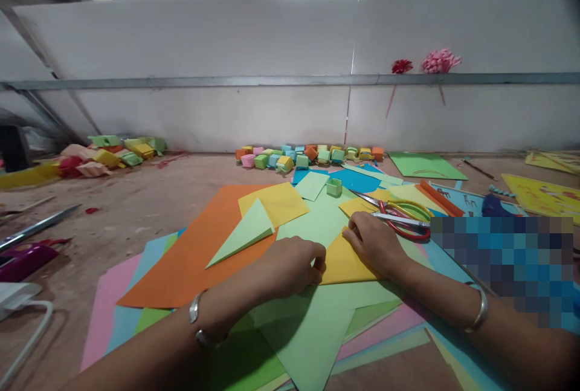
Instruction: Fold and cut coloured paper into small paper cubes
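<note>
A yellow sheet of paper (347, 264), apparently folded, lies between my hands. My left hand (294, 265) has its fingers curled closed on the sheet's left corner. My right hand (377, 247) grips its upper right edge, thumb and fingers together; the palm hides part of it. Just beyond my right hand are scissors with red handles (410, 234) and another pair with yellow handles (410, 208). A folded pale green paper triangle (247, 231) rests on an orange sheet (194, 258) to the left. Pale green sheets (308, 324) lie under both hands.
Small folded paper boxes (284, 164) line the white wall, with another pile (109, 155) at the left. One green box (334, 187) sits on the sheets. A purple tool (27, 260) and white cable (38, 333) are at left. A blurred-out area covers the right.
</note>
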Available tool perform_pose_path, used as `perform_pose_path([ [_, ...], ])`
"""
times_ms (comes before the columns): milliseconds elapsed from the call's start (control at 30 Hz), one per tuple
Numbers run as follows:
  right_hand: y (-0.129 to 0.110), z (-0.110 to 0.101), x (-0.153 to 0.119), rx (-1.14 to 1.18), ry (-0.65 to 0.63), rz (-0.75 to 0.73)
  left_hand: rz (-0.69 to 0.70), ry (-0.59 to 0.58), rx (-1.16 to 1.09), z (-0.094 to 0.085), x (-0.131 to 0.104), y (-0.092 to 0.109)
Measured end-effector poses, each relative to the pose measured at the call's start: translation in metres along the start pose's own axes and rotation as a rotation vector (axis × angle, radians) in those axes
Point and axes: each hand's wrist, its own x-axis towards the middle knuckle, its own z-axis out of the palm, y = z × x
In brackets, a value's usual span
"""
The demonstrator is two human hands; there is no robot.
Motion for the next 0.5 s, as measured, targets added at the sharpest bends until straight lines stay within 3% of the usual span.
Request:
perform_pose_path([
  [200,0.0002,0.0017,0.0001,-0.017,0.009,-0.011,-0.007,-0.067,-0.003,-0.0063,-0.0025,-0.0043],
  [333,-0.0009,-0.0001,0.0010,-0.011,0.002,-0.010,0.047,-0.039,0.018,-0.0056,-0.0009,-0.0087],
  [400,-0.0011,-0.0007,0.0013,-0.007,-0.004,-0.005,0.151,0.006,0.066,-0.0038,-0.0001,-0.0091],
  [500,-0.0010,-0.0015,0.0015,-0.001,-0.013,-0.012,0.418,-0.011,0.152,-0.0004,0.0002,-0.0074],
])
